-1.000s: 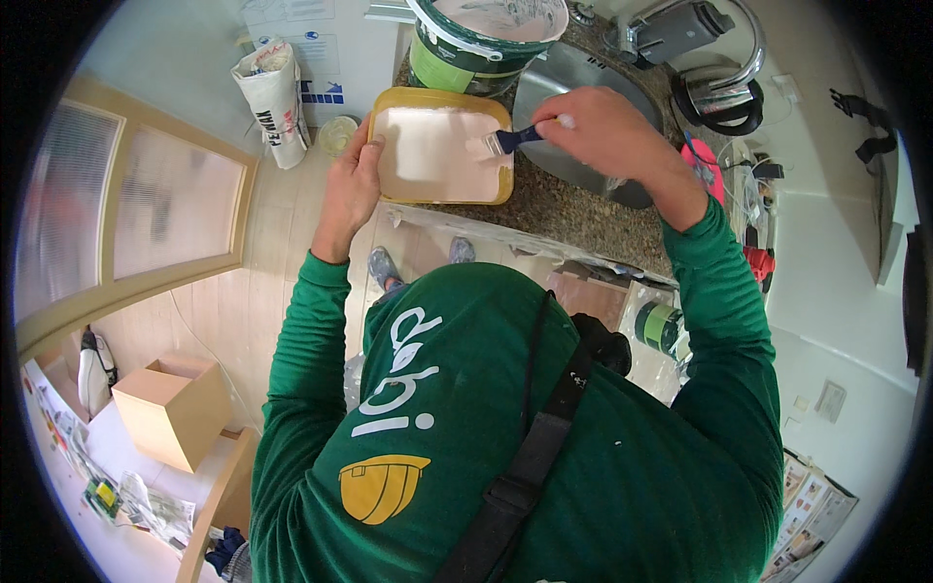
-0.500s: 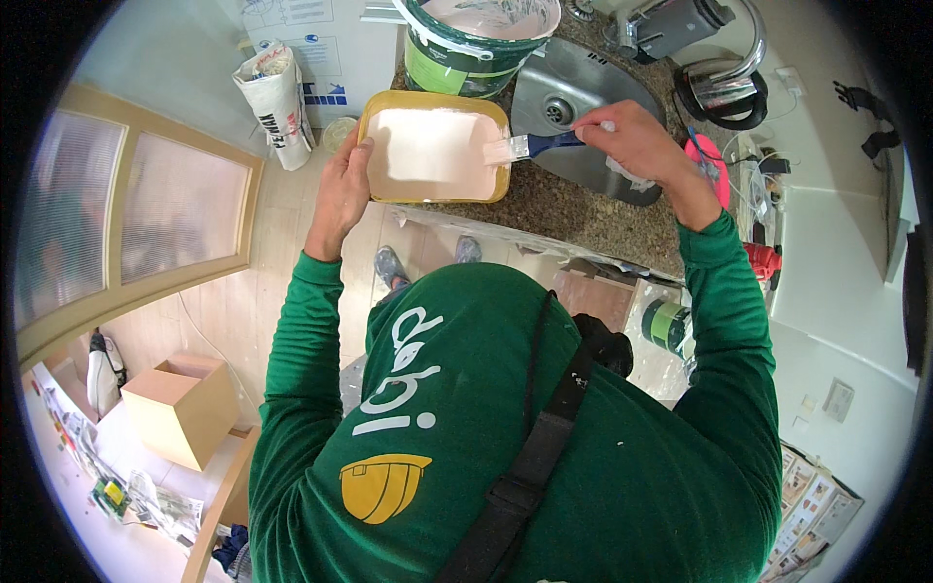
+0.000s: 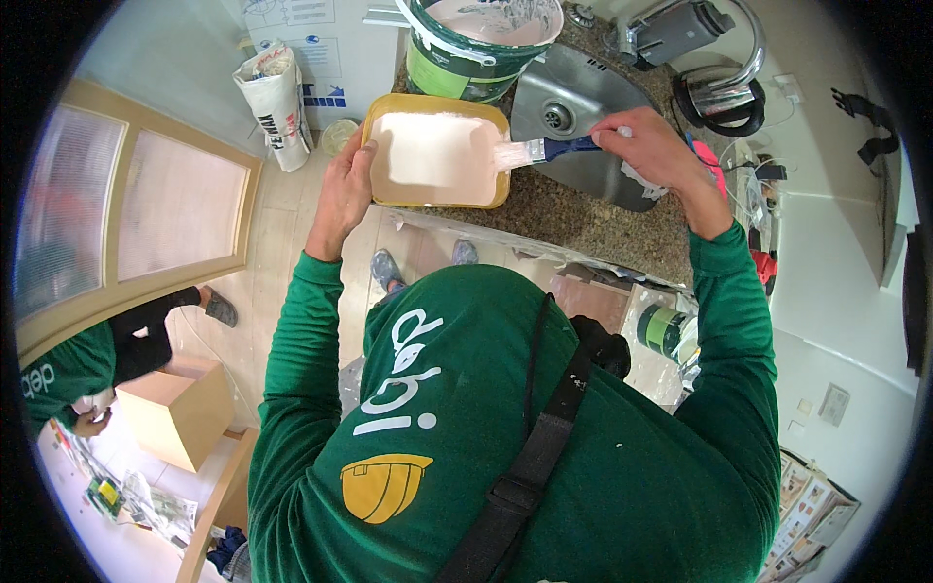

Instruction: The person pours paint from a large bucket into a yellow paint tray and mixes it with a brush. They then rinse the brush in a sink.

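Note:
My left hand [image 3: 348, 185] grips the left rim of a yellow paint tray [image 3: 499, 185], its thumb over the edge. Pale pink paint fills the tray, which sits at the counter's edge. In my right hand [image 3: 641, 146] is a paintbrush [image 3: 559, 148] with a dark blue handle, its fingers closed round the handle's end. A crumpled white piece, perhaps a rag, also shows under that hand. The brush's paint-coated bristles rest at the tray's right rim. Just behind the tray stands a green paint bucket [image 3: 452, 73] with pale paint inside.
A steel sink [image 3: 544, 92] is set in the speckled counter [image 3: 593, 228]. A kettle [image 3: 719, 100] and tap [image 3: 753, 44] stand beyond it. On the floor are a white sack [image 3: 275, 107] and a cardboard box [image 3: 185, 408]. A co-worker [image 3: 83, 360] in green is at far left, beside the glazed door [image 3: 180, 204].
The paintbrush has shifted slightly right, its bristles drawn from over the paint to the tray's rim. A co-worker has come into view at the left, near the box.

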